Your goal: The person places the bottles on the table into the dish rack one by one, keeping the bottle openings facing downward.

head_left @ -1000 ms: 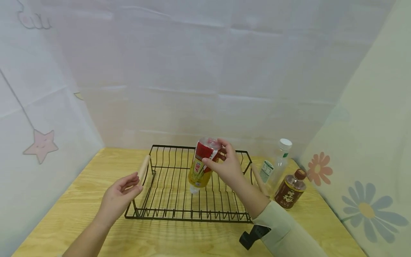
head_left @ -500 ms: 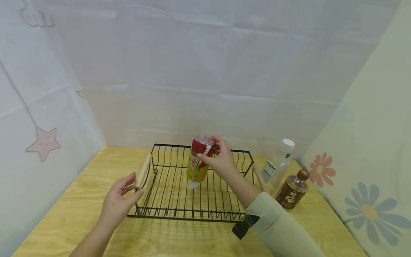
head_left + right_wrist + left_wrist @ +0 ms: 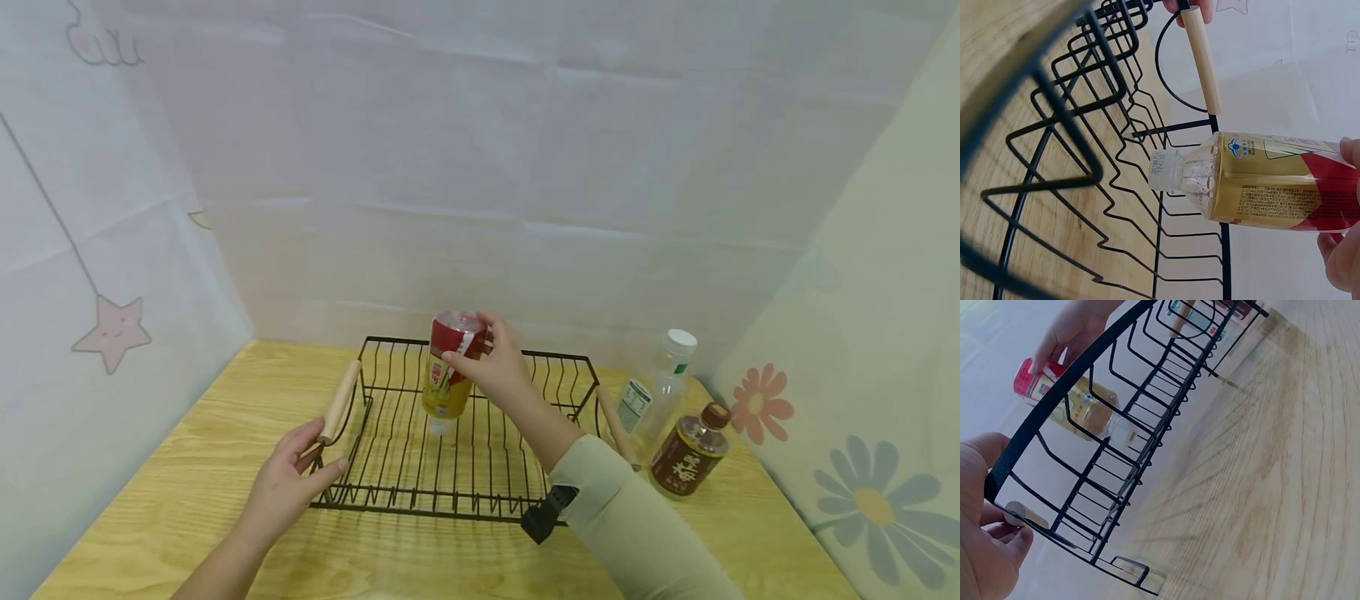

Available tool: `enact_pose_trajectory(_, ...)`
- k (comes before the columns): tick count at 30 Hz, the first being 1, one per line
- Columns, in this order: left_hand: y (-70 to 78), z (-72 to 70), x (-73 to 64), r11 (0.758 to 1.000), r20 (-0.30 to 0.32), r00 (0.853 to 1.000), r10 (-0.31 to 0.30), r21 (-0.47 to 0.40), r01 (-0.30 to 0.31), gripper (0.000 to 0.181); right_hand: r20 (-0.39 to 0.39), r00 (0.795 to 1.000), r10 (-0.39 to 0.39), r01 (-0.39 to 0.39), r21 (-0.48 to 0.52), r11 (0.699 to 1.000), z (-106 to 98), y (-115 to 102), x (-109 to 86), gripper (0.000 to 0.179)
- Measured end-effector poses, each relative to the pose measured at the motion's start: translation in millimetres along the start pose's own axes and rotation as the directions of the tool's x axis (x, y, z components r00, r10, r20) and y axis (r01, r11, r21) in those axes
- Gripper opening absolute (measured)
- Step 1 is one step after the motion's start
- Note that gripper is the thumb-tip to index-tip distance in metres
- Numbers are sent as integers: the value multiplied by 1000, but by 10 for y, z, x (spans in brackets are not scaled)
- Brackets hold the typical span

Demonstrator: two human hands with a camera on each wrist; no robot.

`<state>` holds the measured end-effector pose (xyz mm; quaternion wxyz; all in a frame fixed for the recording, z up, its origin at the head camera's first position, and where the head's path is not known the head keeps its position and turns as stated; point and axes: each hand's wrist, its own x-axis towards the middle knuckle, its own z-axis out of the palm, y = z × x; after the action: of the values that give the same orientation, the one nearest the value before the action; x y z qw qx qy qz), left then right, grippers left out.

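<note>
My right hand (image 3: 498, 367) grips a plastic drink bottle (image 3: 447, 387) with a red and yellow label near its base. The bottle is upside down, slightly tilted, its white cap (image 3: 1163, 170) pointing down over the black wire dish rack (image 3: 420, 510). Whether the cap touches the wires cannot be told. My left hand (image 3: 285, 483) is at the rack's front left corner, fingers at the end of the wooden handle (image 3: 342, 402) and thumb on the other side of the frame. The left wrist view shows these fingers (image 3: 1016, 547) curled by the handle's end.
Right of the rack stand a brown-labelled bottle (image 3: 690, 454) with a brown cap and a clear bottle (image 3: 667, 383) with a white cap. A white-and-green labelled item (image 3: 634, 404) is beside them. Printed cloth (image 3: 480, 167) surrounds the wooden table (image 3: 420, 558).
My right hand has moved the upside-down bottle leftward over the rack. My left hand has come in from beside the handle to the rack's front left corner. The view has shifted slightly.
</note>
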<state>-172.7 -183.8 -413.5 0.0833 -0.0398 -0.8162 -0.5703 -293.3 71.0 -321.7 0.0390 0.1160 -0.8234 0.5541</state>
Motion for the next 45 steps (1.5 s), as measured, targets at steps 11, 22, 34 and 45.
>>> enact_pose_trajectory(11,7,50,-15,1000,2,1000,-10,-6,10,76,14,998,56,-55,-38,998,212,17,145,81)
enact_pose_trajectory(22,21,94,-13,1000,-2,1000,9,25,-9,75,19,996,82,-81,-47,996,369,15,181,80)
enact_pose_trajectory(34,55,121,-32,999,-3,1000,1,35,-1,73,27,994,110,-107,-87,990,452,71,231,80)
enact_pose_trajectory(45,67,120,-38,1000,10,1000,-19,-5,19,75,76,994,79,-66,-155,986,534,99,353,84)
